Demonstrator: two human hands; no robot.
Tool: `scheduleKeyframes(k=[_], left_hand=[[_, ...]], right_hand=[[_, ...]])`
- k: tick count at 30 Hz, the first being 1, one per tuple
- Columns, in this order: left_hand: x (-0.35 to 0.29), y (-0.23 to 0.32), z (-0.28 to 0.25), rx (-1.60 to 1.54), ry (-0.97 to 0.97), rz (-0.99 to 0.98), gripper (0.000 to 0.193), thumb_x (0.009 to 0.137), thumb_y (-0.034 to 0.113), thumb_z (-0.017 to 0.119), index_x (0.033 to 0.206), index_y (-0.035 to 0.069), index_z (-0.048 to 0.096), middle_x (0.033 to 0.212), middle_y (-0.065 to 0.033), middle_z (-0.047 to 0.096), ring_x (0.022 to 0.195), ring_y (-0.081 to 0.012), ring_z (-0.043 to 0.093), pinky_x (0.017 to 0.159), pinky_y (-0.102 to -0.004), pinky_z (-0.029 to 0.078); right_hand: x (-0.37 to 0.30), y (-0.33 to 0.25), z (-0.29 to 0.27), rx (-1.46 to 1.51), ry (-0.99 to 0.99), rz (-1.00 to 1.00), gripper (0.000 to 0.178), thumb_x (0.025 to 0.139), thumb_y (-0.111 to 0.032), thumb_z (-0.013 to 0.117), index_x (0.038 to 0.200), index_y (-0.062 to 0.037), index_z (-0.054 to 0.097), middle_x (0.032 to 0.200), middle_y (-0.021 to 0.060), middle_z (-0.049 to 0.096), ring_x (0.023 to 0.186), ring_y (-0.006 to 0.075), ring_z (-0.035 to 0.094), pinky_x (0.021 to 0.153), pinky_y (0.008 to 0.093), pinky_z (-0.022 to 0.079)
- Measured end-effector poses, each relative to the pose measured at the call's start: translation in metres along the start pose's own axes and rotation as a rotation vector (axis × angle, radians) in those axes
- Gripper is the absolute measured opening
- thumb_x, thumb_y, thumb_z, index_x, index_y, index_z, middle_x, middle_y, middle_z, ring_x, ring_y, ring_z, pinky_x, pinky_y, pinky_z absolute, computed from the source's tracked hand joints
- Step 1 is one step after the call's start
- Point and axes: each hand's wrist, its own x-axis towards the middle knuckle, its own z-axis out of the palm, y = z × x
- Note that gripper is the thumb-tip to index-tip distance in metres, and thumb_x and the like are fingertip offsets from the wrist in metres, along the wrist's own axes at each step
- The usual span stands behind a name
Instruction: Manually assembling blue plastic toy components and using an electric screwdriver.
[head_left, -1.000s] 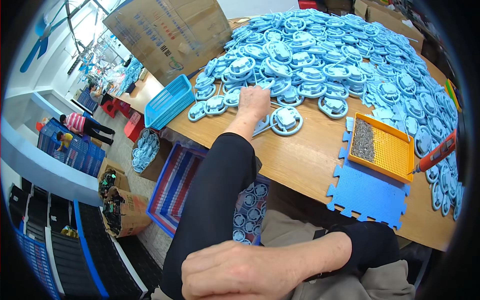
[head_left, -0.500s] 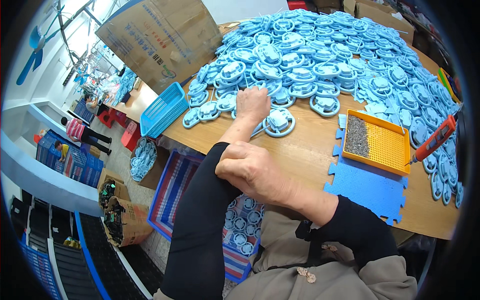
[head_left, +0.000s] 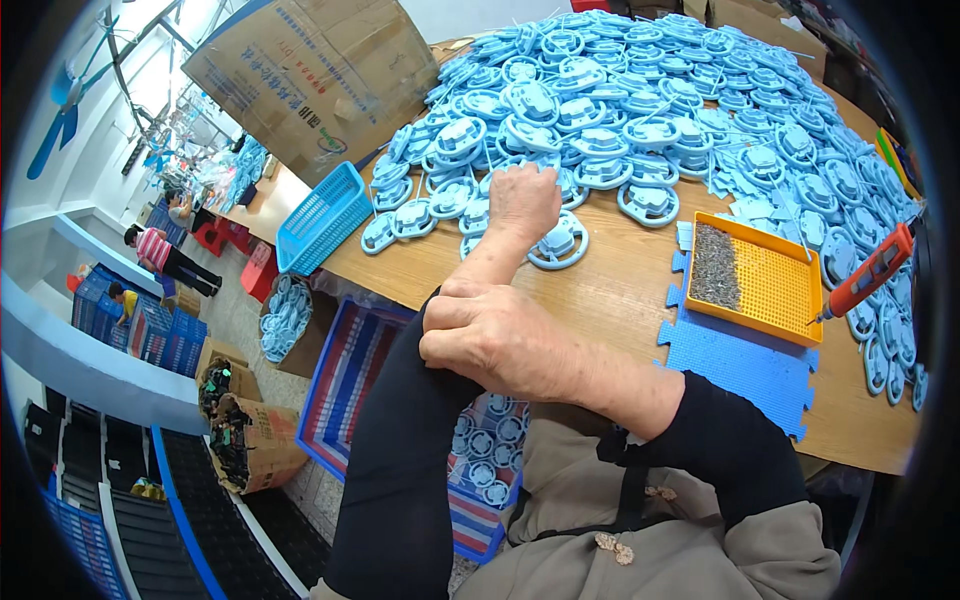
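Observation:
My left arm reaches forward in a black sleeve (head_left: 395,450). Its bare left hand (head_left: 525,200) is curled into a fist over the front edge of a heap of light-blue plastic ring-shaped parts (head_left: 600,110); nothing shows sticking out of it. Crossing over that forearm, my right hand (head_left: 490,330) pinches the sleeve's cuff below the left wrist. One loose blue ring part (head_left: 560,243) lies on the wooden table (head_left: 620,290) just right of the left fist.
At right, a yellow tray (head_left: 790,270) of small screws rests on a blue foam mat (head_left: 740,360), beside a red-orange electric screwdriver (head_left: 870,270). A blue basket (head_left: 322,220) and large cardboard (head_left: 315,80) stand left. Below the table edge sits a striped-lined crate (head_left: 340,390) of blue parts.
My left fist has shifted slightly right and up. My right hand keeps its pinch on the sleeve cuff and has moved a little left. The view has tilted slightly.

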Motion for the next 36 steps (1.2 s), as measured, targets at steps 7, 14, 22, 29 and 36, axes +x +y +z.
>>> scheduleKeyframes(k=[7, 14, 22, 29, 36], left_hand=[[0.004, 0.010, 0.006, -0.037, -0.040, -0.006, 0.014, 0.078, 0.021, 0.065, 0.075, 0.008, 0.065, 0.074, -0.0119, 0.064, 0.071, -0.0308, 0.064, 0.066, -0.0444, 0.048], [0.011, 0.003, -0.012, -0.055, -0.053, -0.075, 0.016, 0.080, 0.023, 0.065, 0.077, 0.007, 0.066, 0.075, -0.0129, 0.065, 0.072, -0.0322, 0.065, 0.065, -0.0445, 0.051], [0.017, 0.012, -0.028, -0.033, 0.014, -0.069, 0.016, 0.081, 0.023, 0.065, 0.079, 0.007, 0.066, 0.079, -0.0130, 0.066, 0.072, -0.0307, 0.066, 0.067, -0.0433, 0.049], [0.006, 0.013, -0.006, 0.157, -0.072, 0.081, 0.009, 0.079, 0.017, 0.061, 0.078, 0.009, 0.066, 0.080, -0.0112, 0.065, 0.077, -0.0285, 0.063, 0.069, -0.0422, 0.045], [-0.002, 0.010, 0.002, 0.245, -0.258, 0.096, 0.010, 0.079, 0.012, 0.058, 0.080, 0.010, 0.068, 0.084, -0.0103, 0.066, 0.083, -0.0280, 0.063, 0.073, -0.0439, 0.043]], right_hand=[[-0.001, -0.015, 0.009, -0.076, 0.162, 0.057, 0.014, 0.076, -0.005, 0.066, 0.082, -0.0038, 0.053, 0.080, 0.0080, 0.055, 0.077, 0.0264, 0.056, 0.066, 0.0362, 0.047], [-0.009, -0.067, 0.021, 0.522, 0.119, 0.183, 0.013, 0.081, -0.008, 0.062, 0.084, -0.0040, 0.050, 0.083, 0.0137, 0.051, 0.082, 0.0328, 0.054, 0.070, 0.0404, 0.047], [-0.023, -0.001, -0.017, -0.255, 0.215, 0.504, 0.016, 0.077, -0.015, 0.069, 0.086, -0.0029, 0.063, 0.088, 0.0146, 0.060, 0.088, 0.0322, 0.062, 0.075, 0.0421, 0.051], [-0.019, 0.017, -0.016, 0.206, 0.119, 0.779, 0.012, 0.078, -0.009, 0.066, 0.084, 0.0022, 0.065, 0.077, 0.0154, 0.065, 0.071, 0.0250, 0.065, 0.067, 0.0349, 0.051], [-0.016, 0.032, -0.018, 0.293, -0.026, 0.903, 0.015, 0.081, -0.011, 0.062, 0.081, 0.0041, 0.062, 0.070, 0.0045, 0.062, 0.065, 0.0118, 0.057, 0.059, 0.0301, 0.046]])
